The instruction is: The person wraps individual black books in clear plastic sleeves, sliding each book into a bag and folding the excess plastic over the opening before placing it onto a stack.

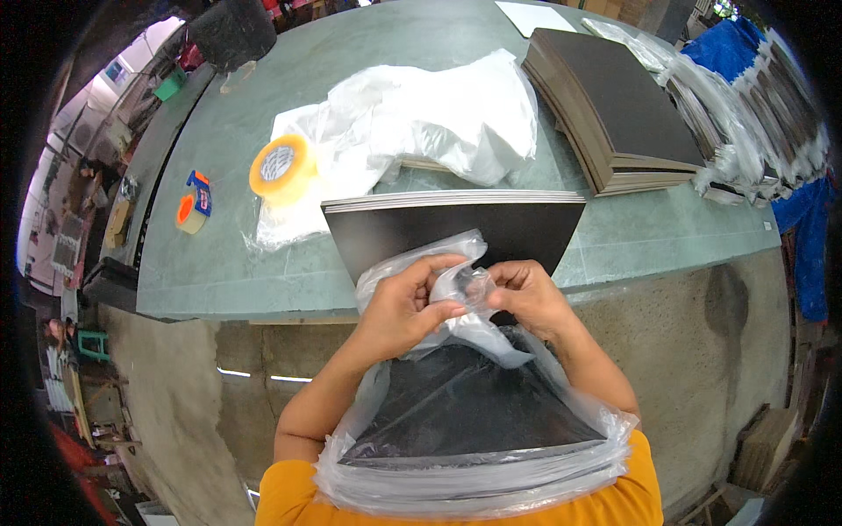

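Evidently, the left hand [403, 302] and right hand [531, 300] both pinch translucent film [481, 331] at centre, apparently for fine control. Wrapped black boards [478, 408] sit at six o'clock, seemingly braced by the torso [282, 495]; a tape roll [282, 167] lies at ten.

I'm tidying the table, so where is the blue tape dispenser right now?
In the head view, the tape dispenser is on the left part of the green table, left of the larger yellow tape roll.
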Action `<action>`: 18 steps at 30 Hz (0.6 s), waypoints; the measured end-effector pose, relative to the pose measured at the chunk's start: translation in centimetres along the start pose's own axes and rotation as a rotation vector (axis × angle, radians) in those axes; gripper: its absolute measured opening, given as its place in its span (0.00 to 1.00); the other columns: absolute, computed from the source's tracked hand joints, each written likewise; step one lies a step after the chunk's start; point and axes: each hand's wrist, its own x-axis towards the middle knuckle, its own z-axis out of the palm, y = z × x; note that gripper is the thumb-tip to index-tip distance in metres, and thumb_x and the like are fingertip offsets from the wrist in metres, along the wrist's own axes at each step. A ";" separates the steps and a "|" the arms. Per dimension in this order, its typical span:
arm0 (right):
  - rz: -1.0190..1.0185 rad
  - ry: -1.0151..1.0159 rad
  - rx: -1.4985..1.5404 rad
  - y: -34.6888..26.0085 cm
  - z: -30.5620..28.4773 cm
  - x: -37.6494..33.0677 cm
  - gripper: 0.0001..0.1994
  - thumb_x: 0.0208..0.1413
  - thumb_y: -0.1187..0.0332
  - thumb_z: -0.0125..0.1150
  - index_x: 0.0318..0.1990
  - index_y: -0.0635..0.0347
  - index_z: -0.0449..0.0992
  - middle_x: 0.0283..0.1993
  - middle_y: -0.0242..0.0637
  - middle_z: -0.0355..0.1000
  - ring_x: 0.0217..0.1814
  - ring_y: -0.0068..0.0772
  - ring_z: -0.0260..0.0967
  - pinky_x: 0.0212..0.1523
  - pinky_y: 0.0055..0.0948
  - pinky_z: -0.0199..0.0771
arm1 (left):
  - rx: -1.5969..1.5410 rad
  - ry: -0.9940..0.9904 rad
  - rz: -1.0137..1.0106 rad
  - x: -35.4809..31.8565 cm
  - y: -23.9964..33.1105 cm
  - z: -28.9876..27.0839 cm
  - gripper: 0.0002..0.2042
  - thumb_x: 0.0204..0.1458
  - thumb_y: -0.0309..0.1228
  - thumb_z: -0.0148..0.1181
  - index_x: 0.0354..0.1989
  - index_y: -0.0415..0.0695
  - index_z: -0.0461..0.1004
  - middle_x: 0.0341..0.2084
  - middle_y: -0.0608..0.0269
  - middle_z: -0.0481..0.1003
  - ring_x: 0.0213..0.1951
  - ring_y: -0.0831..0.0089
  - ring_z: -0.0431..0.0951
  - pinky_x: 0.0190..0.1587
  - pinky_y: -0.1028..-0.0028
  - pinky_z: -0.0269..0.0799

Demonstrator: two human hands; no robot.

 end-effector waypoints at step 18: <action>0.037 -0.039 0.108 -0.7 -1.9 -3.6 0.04 0.45 0.75 0.57 0.29 0.65 0.70 0.25 0.41 0.71 0.23 0.27 0.69 0.24 0.22 0.70 | 0.906 1.140 0.178 -9.7 -4.2 -14.5 0.06 0.39 0.19 0.45 0.27 0.34 0.66 0.22 0.60 0.67 0.30 0.71 0.68 0.34 0.71 0.64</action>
